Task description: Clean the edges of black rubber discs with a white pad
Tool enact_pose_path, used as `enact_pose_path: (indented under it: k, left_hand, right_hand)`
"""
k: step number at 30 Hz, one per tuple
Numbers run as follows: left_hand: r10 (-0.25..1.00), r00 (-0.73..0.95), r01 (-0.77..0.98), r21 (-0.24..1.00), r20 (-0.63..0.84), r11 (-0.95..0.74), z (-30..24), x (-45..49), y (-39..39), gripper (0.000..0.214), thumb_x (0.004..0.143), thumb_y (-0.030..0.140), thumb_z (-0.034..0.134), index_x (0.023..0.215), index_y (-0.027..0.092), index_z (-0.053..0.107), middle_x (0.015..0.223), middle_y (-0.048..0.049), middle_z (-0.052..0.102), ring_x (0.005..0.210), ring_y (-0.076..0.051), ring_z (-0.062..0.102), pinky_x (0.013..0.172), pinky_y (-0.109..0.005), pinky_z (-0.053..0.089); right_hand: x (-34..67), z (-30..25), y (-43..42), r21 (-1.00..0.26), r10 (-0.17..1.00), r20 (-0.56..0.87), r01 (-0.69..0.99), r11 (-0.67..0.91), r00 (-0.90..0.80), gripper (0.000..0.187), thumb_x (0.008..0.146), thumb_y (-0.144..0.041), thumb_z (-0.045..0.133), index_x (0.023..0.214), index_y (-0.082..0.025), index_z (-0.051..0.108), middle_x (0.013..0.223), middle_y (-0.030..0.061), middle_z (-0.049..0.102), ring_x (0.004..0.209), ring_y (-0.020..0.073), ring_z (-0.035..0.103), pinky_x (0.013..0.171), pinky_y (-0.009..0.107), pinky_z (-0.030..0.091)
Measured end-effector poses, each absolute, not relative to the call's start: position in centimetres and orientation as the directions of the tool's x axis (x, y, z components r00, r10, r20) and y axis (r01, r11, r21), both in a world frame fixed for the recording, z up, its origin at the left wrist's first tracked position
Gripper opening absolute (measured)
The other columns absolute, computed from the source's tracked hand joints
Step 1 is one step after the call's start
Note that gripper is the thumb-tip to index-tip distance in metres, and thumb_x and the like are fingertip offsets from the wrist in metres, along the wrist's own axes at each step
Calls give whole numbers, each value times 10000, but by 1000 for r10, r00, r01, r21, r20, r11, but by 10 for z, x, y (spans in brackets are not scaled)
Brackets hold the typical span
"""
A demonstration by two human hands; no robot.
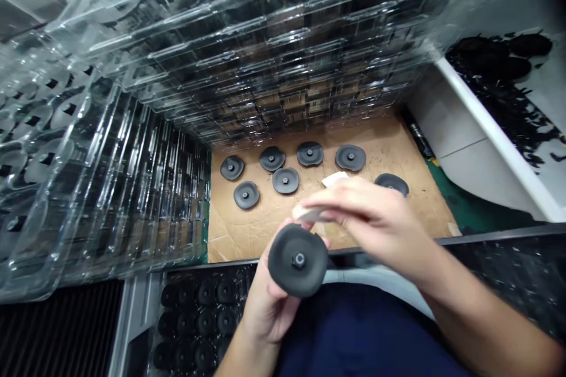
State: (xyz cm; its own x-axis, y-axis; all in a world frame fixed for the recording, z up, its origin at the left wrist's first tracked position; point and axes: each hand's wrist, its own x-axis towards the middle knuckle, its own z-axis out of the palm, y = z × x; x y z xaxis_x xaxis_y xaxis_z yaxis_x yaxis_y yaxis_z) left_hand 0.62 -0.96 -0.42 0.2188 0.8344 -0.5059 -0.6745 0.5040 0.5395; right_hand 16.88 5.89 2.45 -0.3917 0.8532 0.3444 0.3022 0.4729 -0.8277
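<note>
My left hand (272,306) grips a black dish-shaped part (289,274) by its edge, its hollow face with a central stud turned up toward me. Just above it, my right hand (375,218) pinches a white piece of cloth or paper (309,212), which lies near the far edge of the part; whether they touch I cannot tell. A white corner (335,178) sticks out behind my right fingers. Several similar black dish parts (286,181) lie on the cardboard sheet (230,230), and one (392,184) is partly hidden by my right hand.
Tall stacks of clear plastic trays (274,47) rise behind the cardboard and on the left (145,188). At right stands a white box (481,112), with black scraps (522,100) beyond its edge. A dark pen-like tool (418,135) lies beside it. A tray of black parts (206,321) sits lower left.
</note>
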Motion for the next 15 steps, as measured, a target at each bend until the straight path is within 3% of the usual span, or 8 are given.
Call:
enact_pose_path:
  k: [3,6,10,13,15]
  left_hand:
    - [853,190,-741,499,-487,450,2,2,-10,601,505,390,826,1075,328,644,1200,-17,645,1052,-267,621,973,-361,438]
    - [848,180,-758,479,-499,443,5,-1,-8,570,494,381,827,1037,314,670,1115,-1,691,1039,-241,630,926,-292,471]
    - [835,188,-757,465,-517,459,1,0,-6,552,496,356,833,1024,304,679,1069,7,706,1051,-232,622,915,-278,477]
    - [836,198,-748,472,-511,466,-3,4,-5,557,520,327,830,1052,308,663,1115,-10,686,1043,-250,625,940,-329,468]
    - [829,182,-740,482,-528,469,-3,7,-4,593,511,316,836,1073,305,648,1144,-24,671,1051,-265,618,970,-381,449]
  right_hand:
    - [181,-11,55,-871,954,128,430,238,-270,206,876,-168,523,1011,-220,669,1009,31,690,908,158,619,744,278,476]
    - [181,-49,37,-848,946,8,500,178,-323,224,879,-194,517,1036,-227,673,967,29,706,862,170,642,738,300,497]
    - [176,-65,24,-830,937,-2,523,193,-349,231,862,-187,521,1021,-220,686,843,22,722,754,178,650,692,321,504]
    - [174,-34,31,-836,963,25,523,168,-269,243,880,-205,495,1059,-192,659,891,40,714,784,169,649,686,294,513]
    - [168,-3,35,-846,977,128,495,199,-173,236,882,-195,496,1065,-172,643,966,54,702,845,164,645,709,271,512]
